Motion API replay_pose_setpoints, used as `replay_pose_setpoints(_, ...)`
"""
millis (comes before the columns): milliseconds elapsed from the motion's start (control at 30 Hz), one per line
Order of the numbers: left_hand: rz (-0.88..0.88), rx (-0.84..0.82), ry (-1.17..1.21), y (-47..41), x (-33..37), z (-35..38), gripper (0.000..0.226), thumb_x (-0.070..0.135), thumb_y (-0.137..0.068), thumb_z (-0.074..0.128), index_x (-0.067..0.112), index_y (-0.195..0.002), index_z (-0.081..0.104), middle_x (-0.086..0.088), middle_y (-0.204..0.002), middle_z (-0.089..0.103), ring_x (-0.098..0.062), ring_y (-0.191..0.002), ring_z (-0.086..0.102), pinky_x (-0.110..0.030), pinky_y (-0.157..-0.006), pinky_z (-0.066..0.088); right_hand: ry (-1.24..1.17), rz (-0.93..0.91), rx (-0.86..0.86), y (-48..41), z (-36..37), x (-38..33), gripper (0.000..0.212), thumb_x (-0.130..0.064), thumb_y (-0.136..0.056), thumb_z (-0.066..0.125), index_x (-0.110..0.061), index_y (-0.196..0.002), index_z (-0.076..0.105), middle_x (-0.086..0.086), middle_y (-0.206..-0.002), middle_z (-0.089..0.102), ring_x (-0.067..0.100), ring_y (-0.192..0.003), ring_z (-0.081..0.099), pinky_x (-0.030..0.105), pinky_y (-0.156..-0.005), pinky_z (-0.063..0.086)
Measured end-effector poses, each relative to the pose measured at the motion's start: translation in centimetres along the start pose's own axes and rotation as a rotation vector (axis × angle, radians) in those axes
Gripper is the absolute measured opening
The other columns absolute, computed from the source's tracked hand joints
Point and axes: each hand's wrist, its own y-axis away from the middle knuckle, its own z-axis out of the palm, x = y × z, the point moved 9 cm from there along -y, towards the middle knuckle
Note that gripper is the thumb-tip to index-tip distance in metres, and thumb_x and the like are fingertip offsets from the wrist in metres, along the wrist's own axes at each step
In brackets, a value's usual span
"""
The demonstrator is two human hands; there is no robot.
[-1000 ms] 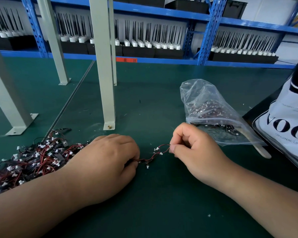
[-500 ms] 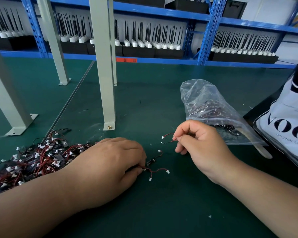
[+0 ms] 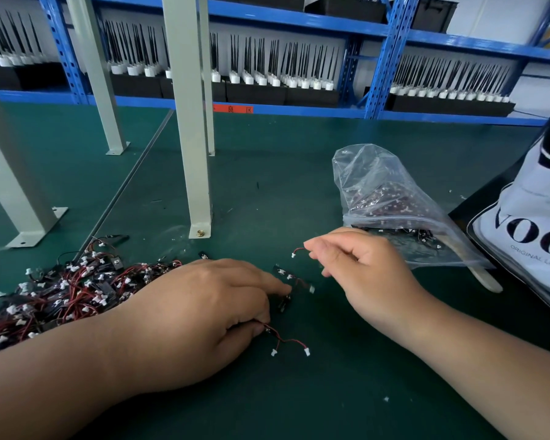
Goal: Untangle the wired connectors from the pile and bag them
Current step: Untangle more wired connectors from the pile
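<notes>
Two leads lie apart now, where a second ago one knot stretched between the hands. Nearest, the left grip [image 3: 204, 312] rests on the counter [image 3: 315, 401], thumb and curled fingers pinching a red-and-black lead [image 3: 283, 341] whose two white plugs trail on the mat. Just past its fingertips lie a few small black pieces [image 3: 294, 282], loose. The right grip [image 3: 362, 271] has lifted clear, pinching a freed connector [image 3: 299, 251] by its red wire, the white plug hanging left of the fingers. The tangle has come apart, so that one looks ready for bagging. The clear bag [image 3: 388, 198], partly filled, lies just behind the right grip, zip edge facing it. The pile [image 3: 61, 290] sits left, beyond the left wrist, with plenty remaining. Farther back stand grey posts [image 3: 188, 138] and blue shelving [image 3: 299, 23].
</notes>
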Motion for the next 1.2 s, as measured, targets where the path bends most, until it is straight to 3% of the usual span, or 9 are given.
replay_pose_setpoints(100,0.030,-0.028,0.019,-0.1,0.2,0.3,0.009,0.030,-0.091,0.055,0.027,-0.087,0.062,0.026,-0.130,0.057,0.004,-0.123,0.050,-0.029,-0.093,0.049,-0.064,0.034,0.030,0.1,-0.4,0.2,0.028,-0.033,-0.098,0.056,-0.015,-0.089,0.076,-0.005,-0.083,0.068,0.006,-0.078,0.062,0.010,-0.071,0.044)
replay_pose_setpoints(233,0.020,-0.053,0.015,0.0,0.1,0.5,0.010,0.033,-0.092,0.051,0.028,-0.088,0.059,0.027,-0.129,0.058,0.009,-0.125,0.046,-0.025,-0.097,0.046,-0.067,0.069,0.016,0.1,-0.2,0.6,0.018,-0.017,-0.094,0.062,-0.025,-0.086,0.077,-0.011,-0.089,0.070,0.004,-0.082,0.064,0.011,-0.073,0.046)
replay_pose_setpoints(400,-0.039,-0.027,-0.038,0.1,-0.3,0.5,0.010,0.035,-0.092,0.049,0.030,-0.087,0.056,0.023,-0.133,0.056,0.009,-0.130,0.040,-0.027,-0.102,0.043,0.046,0.061,-0.004,0.0,0.1,0.7,0.034,-0.002,-0.091,0.060,-0.030,-0.100,0.076,-0.016,-0.095,0.067,-0.003,-0.092,0.059,0.003,-0.077,0.040)
replay_pose_setpoints(533,-0.097,-0.023,-0.036,0.3,-1.2,0.9,0.009,0.037,-0.097,0.045,0.032,-0.092,0.050,0.024,-0.147,0.040,0.006,-0.140,0.026,-0.029,-0.118,0.022,0.156,0.108,-0.023,-0.2,0.3,1.7,0.045,0.001,-0.089,0.056,-0.032,-0.114,0.072,-0.025,-0.095,0.059,-0.009,-0.086,0.052,0.000,-0.070,0.035)
replay_pose_setpoints(667,-0.125,-0.044,-0.038,0.5,-1.4,1.0,0.008,0.039,-0.099,0.040,0.035,-0.093,0.042,0.025,-0.154,0.026,0.009,-0.143,0.008,-0.029,-0.121,0.007,0.229,0.069,-0.032,-0.3,0.5,1.6,0.050,0.003,-0.084,0.056,-0.033,-0.115,0.070,-0.034,-0.110,0.054,-0.015,-0.101,0.045,-0.003,-0.077,0.031)
replay_pose_setpoints(800,-0.117,-0.033,-0.052,0.3,-1.1,0.6,0.008,0.036,-0.098,0.044,0.032,-0.092,0.046,0.023,-0.148,0.039,0.005,-0.140,0.026,-0.033,-0.118,0.022,0.337,-0.050,-0.029,-0.2,0.6,0.4,0.043,0.001,-0.085,0.061,-0.027,-0.118,0.069,-0.030,-0.118,0.053,-0.011,-0.114,0.043,-0.002,-0.094,0.025)
replay_pose_setpoints(933,-0.108,-0.022,-0.088,0.1,-0.6,0.1,0.016,0.037,-0.093,0.041,0.027,-0.088,0.054,0.018,-0.133,0.057,-0.004,-0.124,0.051,-0.028,-0.103,0.040,0.429,-0.218,-0.243,0.6,2.7,-1.3,0.039,-0.018,-0.094,0.060,-0.034,-0.129,0.064,-0.025,-0.139,0.052,-0.001,-0.134,0.039,0.032,-0.115,0.025)
replay_pose_setpoints(1067,-0.105,-0.031,-0.078,0.1,-0.6,0.1,0.008,0.032,-0.091,0.050,0.026,-0.089,0.054,0.017,-0.130,0.058,-0.006,-0.121,0.053,-0.030,-0.102,0.042,0.540,-0.266,-0.442,1.4,4.6,-1.3,0.044,-0.037,-0.101,0.051,-0.041,-0.145,0.046,-0.031,-0.149,0.040,-0.006,-0.144,0.018,0.027,-0.117,0.006)
replay_pose_setpoints(1200,-0.120,-0.029,-0.090,0.1,-0.6,0.1,0.006,0.031,-0.090,0.053,0.025,-0.088,0.056,0.017,-0.128,0.060,-0.007,-0.119,0.055,-0.029,-0.102,0.042,0.594,-0.281,-0.397,1.4,4.4,-1.6,0.051,-0.052,-0.093,0.041,-0.040,-0.142,0.051,-0.030,-0.145,0.046,-0.003,-0.142,0.024,0.025,-0.115,0.007)
